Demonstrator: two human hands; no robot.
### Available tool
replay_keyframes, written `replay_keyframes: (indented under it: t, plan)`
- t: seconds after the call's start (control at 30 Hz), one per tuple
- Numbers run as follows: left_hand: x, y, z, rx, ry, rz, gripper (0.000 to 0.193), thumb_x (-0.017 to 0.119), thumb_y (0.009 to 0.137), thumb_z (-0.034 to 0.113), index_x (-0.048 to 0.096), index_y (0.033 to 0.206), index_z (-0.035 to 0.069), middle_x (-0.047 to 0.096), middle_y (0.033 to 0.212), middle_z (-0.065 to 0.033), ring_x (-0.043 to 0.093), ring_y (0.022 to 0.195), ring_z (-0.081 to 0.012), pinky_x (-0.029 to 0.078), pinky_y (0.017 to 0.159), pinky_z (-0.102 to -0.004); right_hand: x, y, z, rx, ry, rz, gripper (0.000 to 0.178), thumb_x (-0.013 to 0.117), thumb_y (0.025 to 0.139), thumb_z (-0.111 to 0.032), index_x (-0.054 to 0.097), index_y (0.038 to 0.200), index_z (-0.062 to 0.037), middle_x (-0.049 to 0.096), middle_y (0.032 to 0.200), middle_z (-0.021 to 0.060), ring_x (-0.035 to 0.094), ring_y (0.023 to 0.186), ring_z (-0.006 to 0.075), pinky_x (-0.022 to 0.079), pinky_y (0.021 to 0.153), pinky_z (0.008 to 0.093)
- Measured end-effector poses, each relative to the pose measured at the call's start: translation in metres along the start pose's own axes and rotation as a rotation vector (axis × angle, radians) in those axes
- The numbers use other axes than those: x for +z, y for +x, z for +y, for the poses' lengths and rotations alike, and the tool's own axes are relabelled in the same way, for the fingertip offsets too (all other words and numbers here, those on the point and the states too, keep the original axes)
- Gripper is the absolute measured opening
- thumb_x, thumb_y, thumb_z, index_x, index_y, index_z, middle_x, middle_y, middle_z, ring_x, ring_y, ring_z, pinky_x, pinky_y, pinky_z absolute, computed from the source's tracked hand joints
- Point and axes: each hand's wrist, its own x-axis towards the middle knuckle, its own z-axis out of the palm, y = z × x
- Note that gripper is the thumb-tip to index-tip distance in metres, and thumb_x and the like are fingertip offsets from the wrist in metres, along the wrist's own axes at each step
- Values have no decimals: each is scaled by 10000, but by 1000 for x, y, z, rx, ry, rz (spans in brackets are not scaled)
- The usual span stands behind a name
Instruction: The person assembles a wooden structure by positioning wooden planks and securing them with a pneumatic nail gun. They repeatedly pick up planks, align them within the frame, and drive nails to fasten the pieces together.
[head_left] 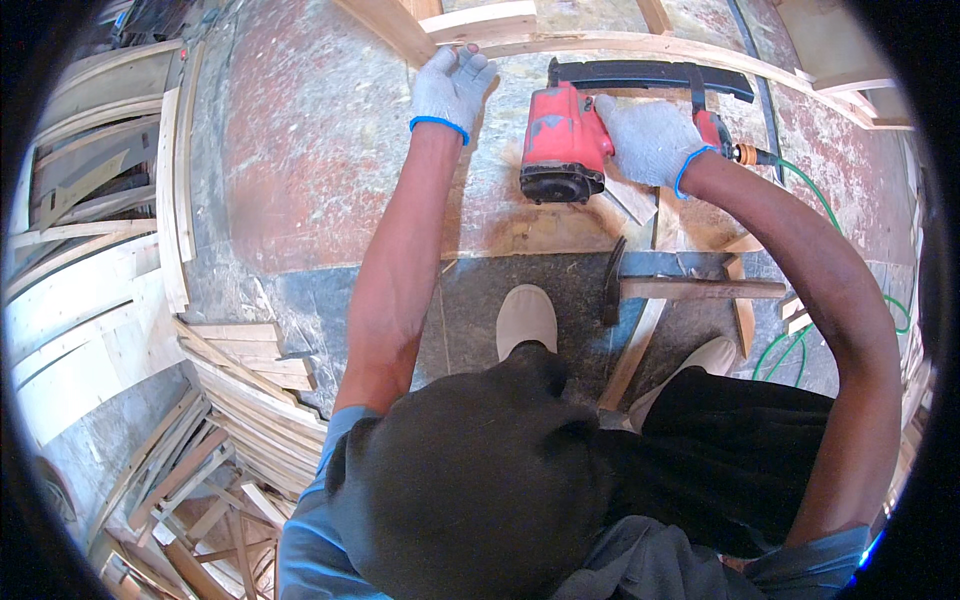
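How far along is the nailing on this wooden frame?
Done: some strips already meet at the top corner, fastened or not I cannot tell. In hand: left hand presses the curved strip; right hand grips the red nail gun. Left: loose strips and the hammer lie unused.

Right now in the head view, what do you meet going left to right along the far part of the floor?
Stacked curved wood strips → left hand in a white glove, pressing the curved wooden slat → red pneumatic nail gun → right hand gripping it → green air hose.
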Motion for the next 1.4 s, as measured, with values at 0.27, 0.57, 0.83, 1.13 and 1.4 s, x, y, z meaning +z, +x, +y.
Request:
replay_keyframes:
  t: [0.27,0.57,0.83,1.13,1.4]
  plan:
    - [-12,8,2,-28,32,-5,241,540,1000,158,544,1206,34,675,1059,-149,663,918,-304,540,918,-539,-10,-4,-3,21,0,-20,383,633,844,-239,524,1110,14,709,881,272,702,828,463,553,714,557]
    - [-3,-39,-7,149,920,40,344,576,965,146,606,1255,-36,685,1139,-189,693,1016,-338,559,957,-429,-28,-22,47,38,-173,3,346,630,899,-210,561,1184,-26,707,925,252,701,901,423,544,777,520]
    - [25,-127,-50,673,1796,-708,304,614,890,139,692,1171,50,685,1120,-169,652,1050,-363,513,943,-448,-30,-57,130,220,-221,-13,349,646,894,-249,616,1146,-10,714,1025,261,702,972,424,551,859,496]
    - [28,-136,-70,764,2041,-1042,421,691,803,124,669,1220,74,612,1280,-140,548,1236,-342,450,1044,-474,-60,-101,152,496,-24,-62,261,651,831,-242,691,1008,-54,722,928,194,697,888,360,538,794,443]
    - [40,-130,-64,668,2039,-1182,501,722,812,171,632,1299,91,592,1327,-162,540,1249,-365,410,1095,-481,-25,-128,252,483,-39,-118,315,631,873,-335,751,864,-43,723,808,184,686,725,309,530,715,439]
